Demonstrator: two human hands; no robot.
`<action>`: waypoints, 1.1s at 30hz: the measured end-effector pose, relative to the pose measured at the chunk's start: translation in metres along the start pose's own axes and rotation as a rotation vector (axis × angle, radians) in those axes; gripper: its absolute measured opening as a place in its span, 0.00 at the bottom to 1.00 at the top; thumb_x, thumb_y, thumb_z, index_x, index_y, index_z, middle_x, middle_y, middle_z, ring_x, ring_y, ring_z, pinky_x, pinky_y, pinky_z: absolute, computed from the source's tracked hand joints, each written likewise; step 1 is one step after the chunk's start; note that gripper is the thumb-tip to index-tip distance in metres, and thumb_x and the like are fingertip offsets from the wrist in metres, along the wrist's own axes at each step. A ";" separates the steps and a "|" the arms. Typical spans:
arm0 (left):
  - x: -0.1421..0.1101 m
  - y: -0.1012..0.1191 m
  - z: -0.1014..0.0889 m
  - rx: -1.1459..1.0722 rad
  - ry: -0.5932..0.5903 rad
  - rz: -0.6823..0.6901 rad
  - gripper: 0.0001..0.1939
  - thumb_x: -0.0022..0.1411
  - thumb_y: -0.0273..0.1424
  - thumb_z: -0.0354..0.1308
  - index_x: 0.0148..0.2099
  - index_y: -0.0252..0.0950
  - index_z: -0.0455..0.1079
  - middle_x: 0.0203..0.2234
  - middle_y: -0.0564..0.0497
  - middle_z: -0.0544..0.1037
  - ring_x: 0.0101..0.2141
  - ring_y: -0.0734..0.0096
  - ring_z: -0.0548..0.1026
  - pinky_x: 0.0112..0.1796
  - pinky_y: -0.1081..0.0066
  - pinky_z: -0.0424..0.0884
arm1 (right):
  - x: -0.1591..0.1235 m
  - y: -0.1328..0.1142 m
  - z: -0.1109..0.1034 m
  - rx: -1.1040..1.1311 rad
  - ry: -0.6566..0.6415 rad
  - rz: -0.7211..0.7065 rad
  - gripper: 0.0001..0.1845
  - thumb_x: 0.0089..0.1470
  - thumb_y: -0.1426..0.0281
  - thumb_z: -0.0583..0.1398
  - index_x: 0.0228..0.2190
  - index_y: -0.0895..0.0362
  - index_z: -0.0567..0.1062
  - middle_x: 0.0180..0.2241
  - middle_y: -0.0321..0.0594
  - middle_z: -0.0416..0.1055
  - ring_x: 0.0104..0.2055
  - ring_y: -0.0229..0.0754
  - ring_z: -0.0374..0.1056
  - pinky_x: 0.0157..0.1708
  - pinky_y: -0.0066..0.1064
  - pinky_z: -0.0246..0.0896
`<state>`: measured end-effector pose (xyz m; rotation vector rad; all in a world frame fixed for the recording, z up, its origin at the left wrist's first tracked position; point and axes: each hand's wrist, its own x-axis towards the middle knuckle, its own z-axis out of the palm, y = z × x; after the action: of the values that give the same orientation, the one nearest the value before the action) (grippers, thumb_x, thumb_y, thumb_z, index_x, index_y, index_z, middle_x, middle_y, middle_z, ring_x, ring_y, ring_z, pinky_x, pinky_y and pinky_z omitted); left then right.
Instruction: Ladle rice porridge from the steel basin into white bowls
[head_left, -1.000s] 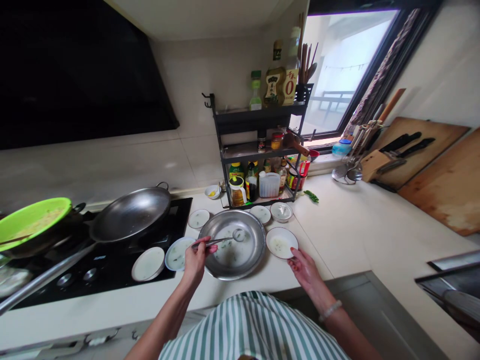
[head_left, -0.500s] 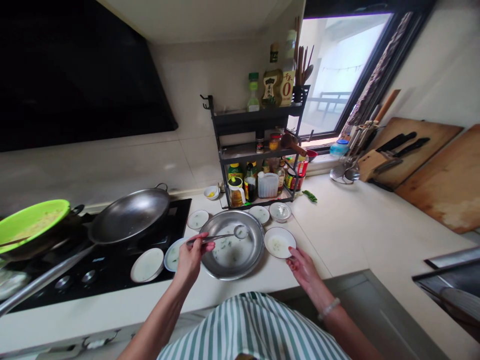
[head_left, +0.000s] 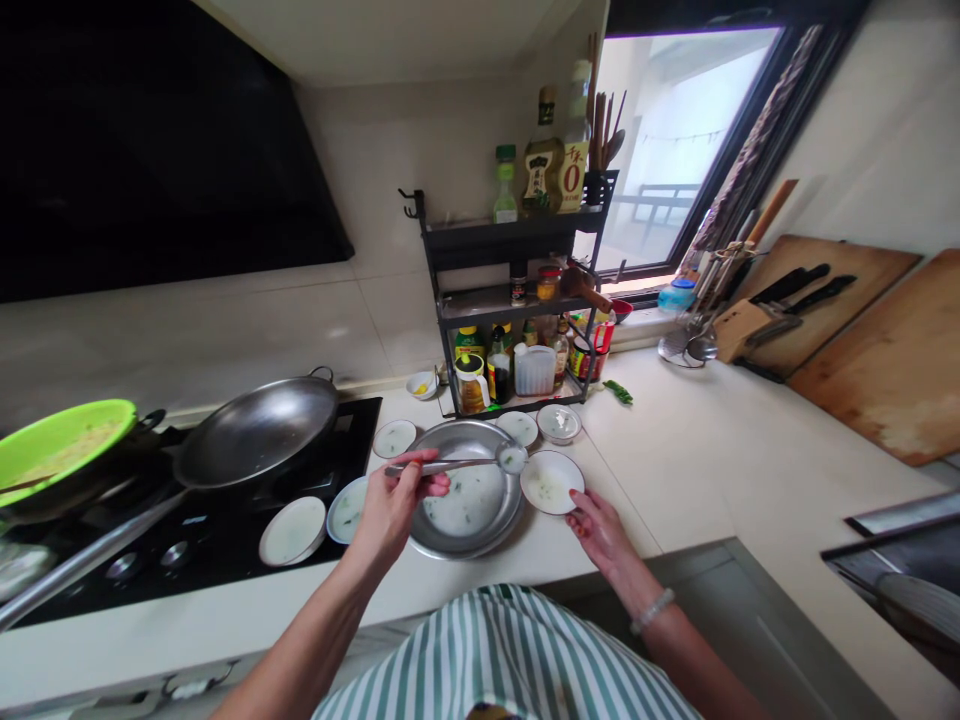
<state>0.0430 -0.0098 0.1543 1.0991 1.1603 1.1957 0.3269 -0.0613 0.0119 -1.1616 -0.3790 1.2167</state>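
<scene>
While the left hand (head_left: 401, 497) closes around a spoon (head_left: 472, 463) over the right rim of the basin (head_left: 504, 522), the right hand (head_left: 601, 530) pinches a white bowl (head_left: 551, 480) beside it, near the front edge of the counter (head_left: 675, 440). Keeping the spoon level should limit drips; small bowls (head_left: 517, 430) crowd the basin's far rim, leaving more room rightward.

There are seven pale bowls (head_left: 561, 468), one metal basin (head_left: 504, 505), one held spoon (head_left: 480, 462), one steel wok (head_left: 259, 430), one green container (head_left: 56, 425), two cutting boards (head_left: 870, 375), two stove knobs (head_left: 175, 555), one rack (head_left: 510, 242).
</scene>
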 end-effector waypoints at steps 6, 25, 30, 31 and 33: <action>-0.013 -0.001 0.020 0.113 -0.207 0.101 0.24 0.57 0.46 0.58 0.45 0.30 0.73 0.22 0.47 0.78 0.24 0.65 0.77 0.31 0.65 0.76 | 0.000 0.004 0.001 -0.013 -0.029 -0.015 0.21 0.34 0.59 0.73 0.28 0.54 0.74 0.26 0.35 0.71 0.23 0.35 0.62 0.21 0.27 0.57; 0.004 -0.043 0.007 0.024 -0.135 0.101 0.25 0.60 0.46 0.57 0.48 0.28 0.73 0.24 0.46 0.80 0.26 0.63 0.79 0.35 0.63 0.77 | 0.001 0.000 0.001 0.051 0.011 0.016 0.21 0.31 0.60 0.75 0.26 0.55 0.75 0.25 0.34 0.70 0.21 0.32 0.60 0.20 0.25 0.56; 0.024 -0.064 -0.020 -0.020 0.073 0.050 0.24 0.56 0.44 0.59 0.46 0.29 0.73 0.25 0.47 0.81 0.27 0.62 0.80 0.37 0.62 0.77 | 0.002 -0.002 0.000 0.047 0.039 0.035 0.21 0.29 0.61 0.75 0.26 0.54 0.75 0.26 0.35 0.71 0.22 0.34 0.62 0.19 0.26 0.56; 0.026 -0.069 -0.026 0.012 0.081 0.056 0.24 0.57 0.45 0.58 0.46 0.29 0.73 0.25 0.46 0.81 0.28 0.61 0.80 0.37 0.61 0.78 | 0.003 -0.002 -0.001 0.052 0.043 0.043 0.21 0.29 0.62 0.75 0.26 0.54 0.75 0.26 0.35 0.72 0.22 0.34 0.62 0.19 0.26 0.56; 0.030 -0.082 -0.037 0.109 0.080 0.077 0.24 0.57 0.46 0.57 0.46 0.29 0.72 0.24 0.46 0.81 0.27 0.60 0.81 0.36 0.61 0.78 | 0.004 -0.001 -0.002 0.070 0.048 0.051 0.22 0.28 0.62 0.76 0.26 0.54 0.75 0.26 0.35 0.72 0.22 0.33 0.62 0.19 0.26 0.56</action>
<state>0.0146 0.0151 0.0672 1.1965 1.2663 1.2576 0.3307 -0.0589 0.0106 -1.1445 -0.2700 1.2348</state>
